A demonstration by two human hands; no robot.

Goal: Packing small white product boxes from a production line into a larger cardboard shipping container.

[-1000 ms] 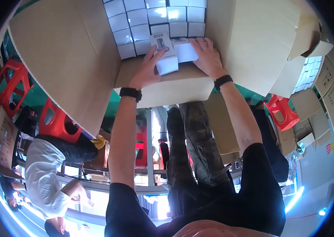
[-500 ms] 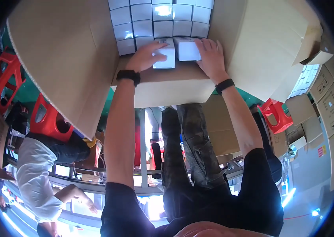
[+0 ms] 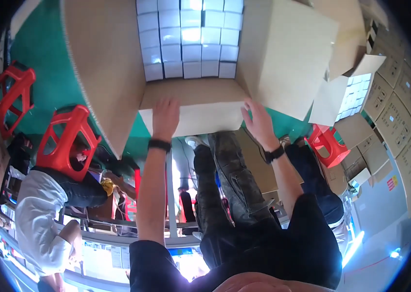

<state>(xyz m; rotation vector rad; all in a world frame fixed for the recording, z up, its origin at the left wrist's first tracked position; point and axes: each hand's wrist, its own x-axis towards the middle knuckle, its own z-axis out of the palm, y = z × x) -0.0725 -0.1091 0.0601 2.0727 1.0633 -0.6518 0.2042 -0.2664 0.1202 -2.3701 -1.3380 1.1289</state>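
Note:
A large open cardboard carton (image 3: pixel 191 90) stands in front of me. Inside it, small white boxes (image 3: pixel 191 51) are packed in rows, with a bare strip of cardboard along the near wall. The carton's near flap (image 3: pixel 205 117) hangs down toward me. My left hand (image 3: pixel 166 119) lies against the left part of this flap, fingers stretched up to its fold. At the flap's right end is my right hand (image 3: pixel 259 124), with thumb and fingers apart. Neither hand holds a box. Dark bands circle both wrists.
The carton's tall side flaps spread left (image 3: pixel 103 63) and right (image 3: pixel 293 63). Red plastic stools (image 3: pixel 71 141) stand on the green floor (image 3: pixel 40 87). A person in a white top (image 3: pixel 40 209) sits at the left. Stacked cartons (image 3: pixel 393 117) line the right side.
Both hands have let go of the two white boxes and drawn back to the near flap. Those boxes no longer stick out above the rows. My view has shifted, showing more floor.

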